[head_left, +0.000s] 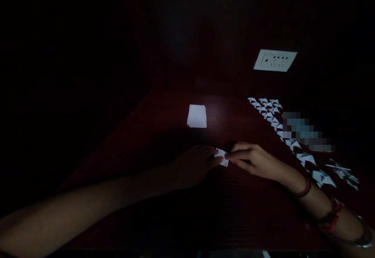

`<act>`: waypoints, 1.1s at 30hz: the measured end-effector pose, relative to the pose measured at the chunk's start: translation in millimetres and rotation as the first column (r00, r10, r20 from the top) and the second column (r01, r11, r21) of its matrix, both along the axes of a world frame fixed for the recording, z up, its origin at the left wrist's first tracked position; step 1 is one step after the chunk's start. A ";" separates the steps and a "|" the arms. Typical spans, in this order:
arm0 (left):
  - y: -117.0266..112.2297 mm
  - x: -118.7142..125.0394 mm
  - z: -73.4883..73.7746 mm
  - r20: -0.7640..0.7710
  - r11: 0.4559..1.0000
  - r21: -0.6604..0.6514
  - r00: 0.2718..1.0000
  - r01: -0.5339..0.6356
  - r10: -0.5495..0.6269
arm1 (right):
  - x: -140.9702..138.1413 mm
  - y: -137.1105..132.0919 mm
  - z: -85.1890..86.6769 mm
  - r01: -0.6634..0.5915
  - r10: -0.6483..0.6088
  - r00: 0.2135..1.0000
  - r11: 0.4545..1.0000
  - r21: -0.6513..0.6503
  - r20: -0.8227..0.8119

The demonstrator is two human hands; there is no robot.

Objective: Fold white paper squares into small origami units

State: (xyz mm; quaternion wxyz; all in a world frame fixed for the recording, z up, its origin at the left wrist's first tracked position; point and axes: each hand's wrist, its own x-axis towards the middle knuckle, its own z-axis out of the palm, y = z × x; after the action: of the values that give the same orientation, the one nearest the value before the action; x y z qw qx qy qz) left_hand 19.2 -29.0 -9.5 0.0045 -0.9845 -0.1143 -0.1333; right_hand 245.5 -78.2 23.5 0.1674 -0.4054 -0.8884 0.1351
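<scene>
A small white piece of paper [222,157] lies on the dark red wooden table [164,133], pinched between both my hands. My left hand [195,165] holds its left edge with closed fingertips. My right hand [252,159] presses its right edge with thumb and forefinger together. A red band and a metal bangle sit on my right wrist. A small stack of white paper sheets [197,116] rests on the table beyond my hands.
Several folded white paper triangles [304,157] lie in a row along the right side of the table. A white wall socket plate [274,60] is on the dark wall behind. The room is very dim.
</scene>
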 end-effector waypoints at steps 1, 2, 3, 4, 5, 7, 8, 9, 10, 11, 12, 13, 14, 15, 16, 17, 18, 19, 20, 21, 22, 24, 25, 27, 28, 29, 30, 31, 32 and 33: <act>0.1 0.1 0.4 -0.003 1.000 0.000 1.000 0.001 -0.001 | 0.0 -0.1 -0.3 -0.009 0.009 1.000 1.000 0.002 0.016; 0.1 0.3 0.9 -0.009 1.000 -0.001 1.000 -0.002 0.002 | 0.0 -0.4 -0.5 -0.015 0.015 0.999 1.000 0.008 0.029; -0.1 0.4 1.7 -0.016 1.000 -0.002 1.000 -0.005 0.005 | 0.0 -0.7 -0.4 -0.018 0.017 0.999 1.000 0.014 0.042; -0.3 0.6 2.8 -0.022 1.000 -0.003 1.000 -0.010 0.010 | 0.1 -1.0 -0.2 -0.019 0.018 0.998 1.000 0.022 0.055; -0.7 0.8 4.0 -0.022 1.000 -0.002 1.000 -0.012 0.012 | 0.2 -1.2 0.1 -0.021 0.018 0.997 0.999 0.030 0.069; -1.6 1.1 6.5 -0.019 1.000 -0.003 1.000 -0.006 0.006 | 0.5 -1.7 1.0 -0.027 0.021 0.994 0.998 0.050 0.103; -2.0 1.3 7.6 -0.017 1.000 -0.004 1.000 -0.002 0.002 | 0.7 -1.9 1.4 -0.029 0.021 0.993 0.998 0.063 0.119; -2.4 1.5 8.4 -0.016 1.000 -0.005 1.000 -0.001 0.001 | 0.9 -2.1 1.6 -0.030 0.020 0.991 0.997 0.075 0.134; -2.8 1.6 9.0 -0.017 1.000 -0.007 1.000 -0.003 0.003 | 1.0 -2.2 1.8 -0.032 0.019 0.989 0.996 0.085 0.147; -3.0 1.6 9.2 -0.018 1.000 -0.009 1.000 -0.007 0.006 | 1.0 -2.3 1.8 -0.033 0.019 0.987 0.995 0.091 0.157; -3.2 1.6 9.2 -0.017 1.000 -0.009 1.000 -0.011 0.011 | 0.9 -2.3 1.7 -0.034 0.019 0.986 0.995 0.093 0.164; -3.4 1.5 9.0 -0.014 1.000 -0.008 1.000 -0.015 0.015 | 0.5 -2.3 1.4 -0.034 0.018 0.986 0.995 0.090 0.167; -3.4 1.4 8.7 -0.013 1.000 -0.007 1.000 -0.016 0.016 | 0.0 -2.2 1.1 -0.030 0.016 0.986 0.996 0.081 0.165; -3.5 1.2 8.5 -0.015 1.000 -0.006 1.000 -0.016 0.015 | -0.6 -2.1 0.7 -0.021 0.010 0.987 0.997 0.070 0.160; -3.6 1.1 8.3 -0.019 1.000 -0.005 1.000 -0.015 0.015 | -1.3 -1.9 0.2 -0.010 0.001 0.989 0.998 0.061 0.149; -3.7 0.9 8.4 -0.026 1.000 -0.004 1.000 -0.018 0.018 | -1.9 -1.6 -0.4 0.000 -0.008 0.990 0.998 0.055 0.138; -3.8 0.8 8.6 -0.035 1.000 -0.005 0.999 -0.022 0.021 | -2.4 -1.4 -0.9 0.006 -0.013 0.992 0.998 0.055 0.127; -4.0 0.7 8.9 -0.042 1.000 -0.006 0.999 -0.027 0.027 | -2.7 -1.2 -1.5 0.008 -0.016 0.992 0.998 0.064 0.125; -4.3 0.6 9.2 -0.048 0.999 -0.007 0.998 -0.034 0.034 | -2.8 -1.1 -1.9 0.004 -0.015 0.991 0.996 0.086 0.132; -4.5 0.5 9.4 -0.051 0.999 -0.007 0.998 -0.039 0.039 | -2.8 -1.1 -2.3 -0.006 -0.011 0.989 0.993 0.116 0.149; -4.6 0.4 9.6 -0.051 0.999 -0.007 0.998 -0.041 0.040 | -2.6 -1.1 -2.6 -0.022 -0.005 0.984 0.989 0.149 0.176; -4.9 0.6 9.7 -0.053 0.999 -0.001 0.998 -0.043 0.043 | -2.2 -1.3 -3.2 -0.063 0.012 0.971 0.976 0.210 0.237; -5.0 0.8 9.7 -0.052 0.999 0.003 0.998 -0.044 0.044 | -2.1 -1.5 -3.5 -0.084 0.020 0.964 0.969 0.234 0.264; -5.2 1.4 9.6 -0.052 0.999 0.007 0.997 -0.048 0.049 | -2.1 -1.6 -4.4 -0.116 0.032 0.953 0.957 0.267 0.300; -5.4 1.7 9.7 -0.052 0.999 0.009 0.997 -0.051 0.052 | -2.1 -1.6 -4.9 -0.128 0.036 0.950 0.951 0.281 0.311; -5.5 1.9 9.7 -0.052 0.999 0.009 0.997 -0.050 0.051 | -2.1 -1.6 -5.5 -0.138 0.040 0.947 0.946 0.292 0.320; -5.5 2.0 9.7 -0.053 0.999 0.008 0.997 -0.051 0.051 | -2.0 -1.5 -6.0 -0.146 0.043 0.944 0.943 0.298 0.326; -5.5 1.9 9.7 -0.054 0.999 0.008 0.997 -0.054 0.054 | -1.8 -1.3 -6.3 -0.153 0.047 0.943 0.941 0.302 0.330; -5.5 1.7 9.7 -0.055 0.998 0.008 0.997 -0.055 0.056 | -1.4 -1.1 -6.6 -0.157 0.051 0.942 0.940 0.302 0.331; -5.4 1.4 9.8 -0.057 0.998 0.006 0.997 -0.055 0.055 | -1.0 -0.9 -6.8 -0.158 0.053 0.943 0.941 0.300 0.330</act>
State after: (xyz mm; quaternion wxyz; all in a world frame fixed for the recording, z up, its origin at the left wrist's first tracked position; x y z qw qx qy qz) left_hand 20.6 -34.4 0.3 0.0136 -0.9843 -0.1411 -0.1050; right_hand 244.5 -79.2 16.7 0.0789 -0.3401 -0.9344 -0.0700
